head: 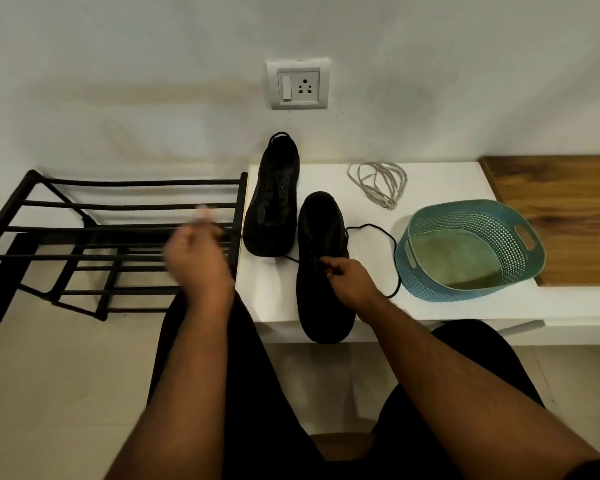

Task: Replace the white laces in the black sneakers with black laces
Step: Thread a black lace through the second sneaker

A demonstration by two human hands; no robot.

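Two black sneakers stand on a white ledge [437,306]. The near sneaker [323,299] points away from me, its heel past the ledge's front edge. My right hand [347,278] pinches a black lace [394,258] at its eyelets; the lace loops out to the right of the shoe. A strand of it [290,258] runs left from the eyelets toward my left hand [196,258], which is blurred and curled, out over the black rack. Whether it holds the lace end I cannot tell. The far sneaker [272,202] carries black laces. The white laces [380,183] lie coiled behind.
A teal perforated plastic basket [520,268] sits on the ledge, right of the near sneaker. A black metal shoe rack [84,237] stands on the floor at the left. A wooden board [561,209] is at the right. A wall socket [298,84] is above.
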